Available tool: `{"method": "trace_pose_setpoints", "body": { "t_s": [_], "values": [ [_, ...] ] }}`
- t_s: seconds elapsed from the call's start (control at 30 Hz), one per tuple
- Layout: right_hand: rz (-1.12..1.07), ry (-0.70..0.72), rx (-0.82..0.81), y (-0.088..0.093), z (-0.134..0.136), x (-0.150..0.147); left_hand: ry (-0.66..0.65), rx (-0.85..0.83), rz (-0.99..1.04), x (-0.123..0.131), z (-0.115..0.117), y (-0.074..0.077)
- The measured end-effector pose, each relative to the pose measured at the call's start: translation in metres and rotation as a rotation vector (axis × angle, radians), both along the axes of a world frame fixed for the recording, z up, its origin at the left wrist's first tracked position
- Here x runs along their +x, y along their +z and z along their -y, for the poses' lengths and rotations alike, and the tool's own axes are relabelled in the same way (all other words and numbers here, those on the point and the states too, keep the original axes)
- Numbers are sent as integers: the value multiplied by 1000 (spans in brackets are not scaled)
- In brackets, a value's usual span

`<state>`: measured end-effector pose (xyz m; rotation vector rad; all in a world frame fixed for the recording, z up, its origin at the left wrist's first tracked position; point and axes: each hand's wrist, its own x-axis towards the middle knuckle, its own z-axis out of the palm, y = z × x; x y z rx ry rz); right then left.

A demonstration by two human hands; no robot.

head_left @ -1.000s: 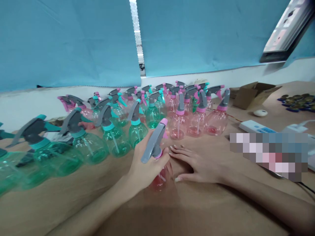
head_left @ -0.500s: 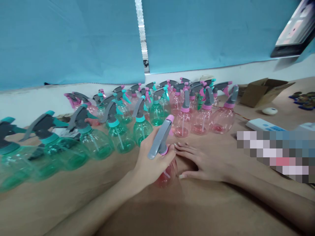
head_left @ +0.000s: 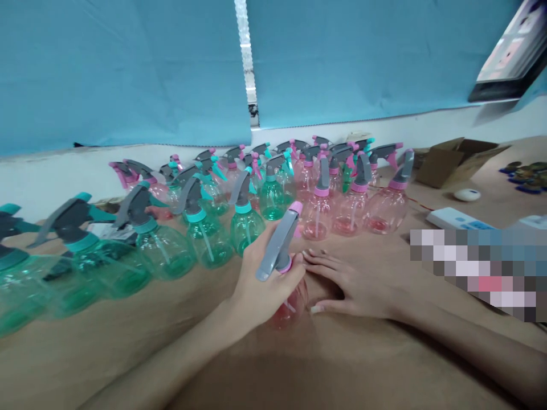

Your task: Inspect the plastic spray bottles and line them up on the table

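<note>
My left hand [head_left: 256, 279] is wrapped round the neck of a clear pink spray bottle [head_left: 285, 310] with a grey trigger head and a pink nozzle. The bottle stands on the brown tabletop [head_left: 273, 370], its neck partly covered by my fingers. Just to the right of it, my right hand [head_left: 354, 282] lies flat on the table with fingers spread and nothing in them. Its fingertips come close to the bottle; whether they touch it I cannot tell. Beyond my hands, pink spray bottles [head_left: 348, 210] stand at the right and green spray bottles [head_left: 209, 239] line the left.
More pink and green spray bottles crowd the back near the wall. An open cardboard box [head_left: 459, 162], a white mouse [head_left: 467, 195] and a white device with blue keys [head_left: 459, 218] lie at the right. Dark round pieces [head_left: 525, 175] sit farther right. Blue sheeting [head_left: 128, 68] covers the wall.
Almost nothing differs. The view has shifted very slightly; my left hand still grips the pink spray bottle and my right hand still lies flat.
</note>
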<state>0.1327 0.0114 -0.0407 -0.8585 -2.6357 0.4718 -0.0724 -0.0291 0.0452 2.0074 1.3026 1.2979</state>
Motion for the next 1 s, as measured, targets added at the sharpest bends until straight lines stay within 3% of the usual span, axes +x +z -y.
{"method": "trace_pose_setpoints", "body": {
  "t_s": [1.0],
  "values": [
    [44, -25, -60, 1, 2, 0, 72, -4, -112, -1, 3, 6]
  ]
}}
